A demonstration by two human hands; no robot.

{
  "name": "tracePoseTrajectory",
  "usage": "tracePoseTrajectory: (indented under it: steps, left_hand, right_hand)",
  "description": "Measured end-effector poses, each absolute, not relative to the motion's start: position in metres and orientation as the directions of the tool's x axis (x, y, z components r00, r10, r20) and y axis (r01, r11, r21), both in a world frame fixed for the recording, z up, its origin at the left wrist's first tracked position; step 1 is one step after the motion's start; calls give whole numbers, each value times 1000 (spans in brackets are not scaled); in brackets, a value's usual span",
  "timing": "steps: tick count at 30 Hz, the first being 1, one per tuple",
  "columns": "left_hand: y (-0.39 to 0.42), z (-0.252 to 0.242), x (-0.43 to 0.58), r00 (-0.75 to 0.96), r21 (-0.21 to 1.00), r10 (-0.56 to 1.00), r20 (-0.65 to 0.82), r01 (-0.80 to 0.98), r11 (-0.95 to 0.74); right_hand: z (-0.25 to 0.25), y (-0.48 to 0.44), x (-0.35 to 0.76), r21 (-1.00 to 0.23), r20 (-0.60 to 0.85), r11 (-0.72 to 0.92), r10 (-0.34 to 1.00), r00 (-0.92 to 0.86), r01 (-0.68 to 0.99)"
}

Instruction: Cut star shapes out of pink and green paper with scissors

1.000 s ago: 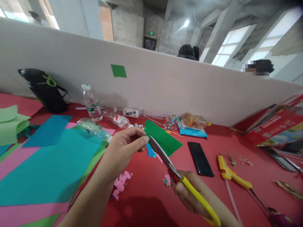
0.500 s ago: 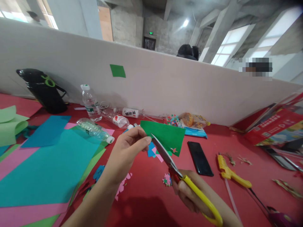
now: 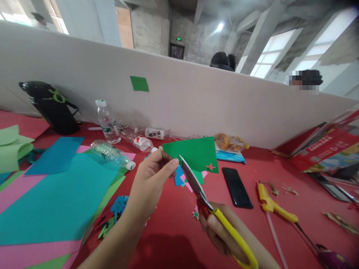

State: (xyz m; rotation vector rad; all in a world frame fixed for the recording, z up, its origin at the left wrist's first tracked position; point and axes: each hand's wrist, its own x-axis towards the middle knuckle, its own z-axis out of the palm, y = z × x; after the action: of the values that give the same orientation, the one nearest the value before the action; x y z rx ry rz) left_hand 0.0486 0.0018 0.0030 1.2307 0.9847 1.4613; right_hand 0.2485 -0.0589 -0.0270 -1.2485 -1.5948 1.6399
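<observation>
My left hand [image 3: 150, 181] pinches the left edge of a green paper sheet [image 3: 193, 153] and holds it up above the red table [image 3: 174, 231]. A small star-shaped hole shows near the sheet's lower right corner. My right hand [image 3: 224, 233] grips yellow-handled scissors [image 3: 215, 216]. Their blades point up and left, with the tips at the green sheet's lower edge, next to my left thumb.
Large teal, pink and green paper sheets [image 3: 56, 201] cover the table's left. Plastic bottles [image 3: 108, 121], a black bag [image 3: 52, 106], a snack packet [image 3: 230, 144], a black phone [image 3: 237, 183], a yellow glue gun [image 3: 273, 205] and paper scraps [image 3: 117, 205] lie around. A white partition [image 3: 196, 97] stands behind.
My left hand has tilted the green sheet up and turned it, so it now faces me with the star hole visible. The scissors have shifted slightly left.
</observation>
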Motion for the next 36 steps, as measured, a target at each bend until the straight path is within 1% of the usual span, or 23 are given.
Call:
tracePoseTrajectory:
  steps: [9,15,21,36]
  left_hand:
    - [4,5,48,-35,965,974,225,-129,-228]
    - [3,4,49,-14,969,975,224,-109,-224]
    - [2,5,52,-24,967,974,227,-114,-228]
    - [2,2,49,-10,967,980,198,-164,-197]
  right_hand:
    - [-22,-63,242,-938,-318,-233,874,-367,257]
    - [-24,-64,243,-945,-294,-207,876,-381,254]
    - [-23,-65,241,-948,-277,-194,892,-357,251]
    - [-22,-65,241,-933,-324,-240,885,-334,268]
